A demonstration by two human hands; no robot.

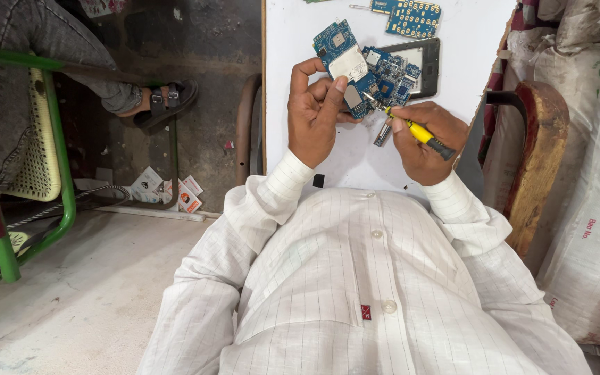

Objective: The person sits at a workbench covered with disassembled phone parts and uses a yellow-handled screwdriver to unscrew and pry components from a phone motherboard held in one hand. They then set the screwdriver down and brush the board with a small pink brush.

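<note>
You are holding a blue circuit board [362,73] in your left hand [317,114], with the fingers curled behind it and the thumb pressing on its lower front edge. The board is raised just above the white table [293,42] and tilted, its top end pointing up and to the left.

Your right hand [426,142] is gripping a yellow-handled screwdriver [418,132] in a closed fist. Its metal tip is touching the lower right part of the board, close to your left thumb. A small grey strip [382,135] is lying on the table just beneath the tool and beside your right hand.

A dark-framed phone shell [421,66] is lying flat on the table behind the board and is partly covered by it. A second blue board [411,17], patterned with gold contact pads, is resting at the far edge of the table, well apart from both hands. A small black piece [319,180] is sitting on the table near your left cuff.

To the left, another person's sandalled foot [164,104] is resting on the floor beside a green-framed chair [64,180]. White sacks [592,173] are stacked at the right.
</note>
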